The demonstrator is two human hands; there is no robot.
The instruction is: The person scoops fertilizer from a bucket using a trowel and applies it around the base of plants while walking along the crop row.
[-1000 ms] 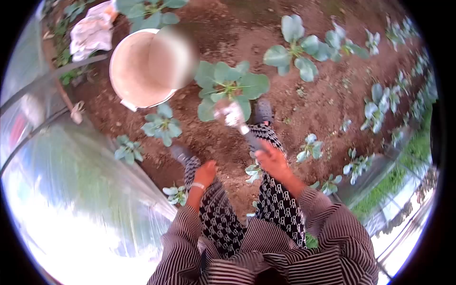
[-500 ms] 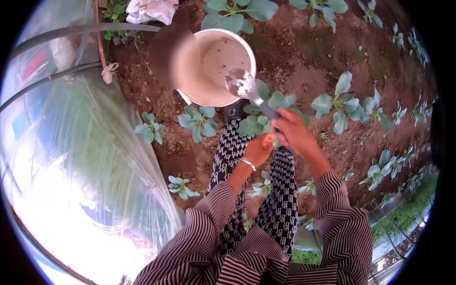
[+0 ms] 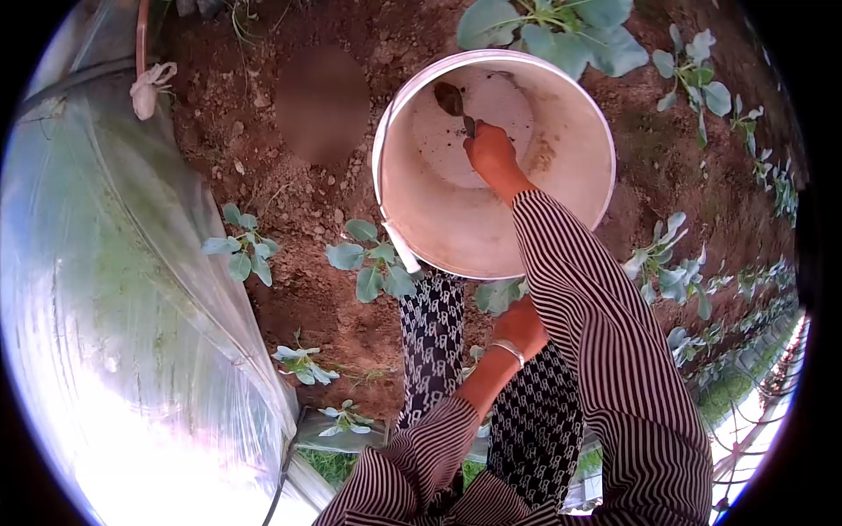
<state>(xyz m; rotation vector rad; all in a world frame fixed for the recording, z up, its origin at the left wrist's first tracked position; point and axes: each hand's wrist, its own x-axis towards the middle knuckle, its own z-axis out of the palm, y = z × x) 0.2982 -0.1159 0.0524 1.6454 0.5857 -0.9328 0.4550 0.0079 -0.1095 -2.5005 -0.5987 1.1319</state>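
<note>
My right hand (image 3: 493,158) is closed round the handle of a large metal spoon (image 3: 450,99) and reaches down into a white bucket (image 3: 404,167). The spoon's bowl looks dark and lies low in the bucket, near whitish material (image 3: 500,105) with dark specks on the bottom. Brown stains mark the inner wall. Just below the bucket's near rim is my left hand (image 3: 520,330), with a silver bracelet at the wrist. The right sleeve hides its fingers. Leaves of a green plant (image 3: 498,296) show between that hand and the bucket.
Leafy seedlings grow in brown soil (image 3: 254,131), among them one large plant (image 3: 561,31) behind the bucket and a small one (image 3: 373,263) at its left. Clear plastic sheeting (image 3: 149,263) slopes along the left side. My patterned trouser legs (image 3: 432,342) stand close below the bucket.
My right hand has moved the spoon from above the bucket's near rim down inside it. My left hand is now lower and apart from the right. The bucket appears larger and farther right.
</note>
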